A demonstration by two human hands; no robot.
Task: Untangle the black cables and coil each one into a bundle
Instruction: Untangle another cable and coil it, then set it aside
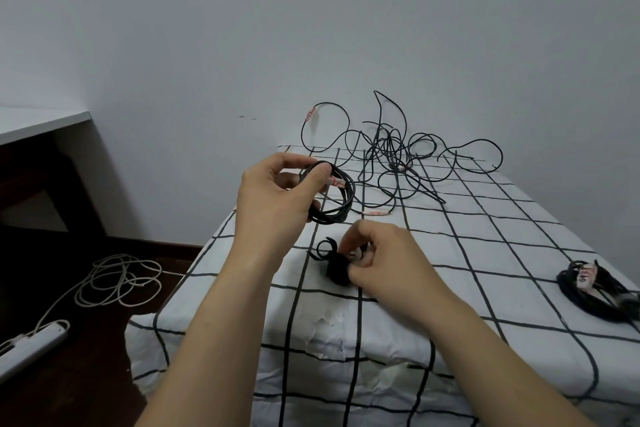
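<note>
My left hand (277, 198) grips a coiled black cable (337, 199) with a red-and-white tag, lifted above the bed. Just below it, my right hand (377, 260) pinches a small black bundle (334, 262) of short ties or cable that rests on the checked sheet. A loose tangle of black cables (391, 156) sprawls at the far end of the bed, some loops rising against the wall. Another coiled black bundle (595, 291) with a tag lies at the right edge of the view.
The bed (485, 243) carries a white sheet with a black grid, its near corner torn. To the left lie a dark floor with a white cord (117, 282) and power strip (31, 345), and a white desk top (38, 121).
</note>
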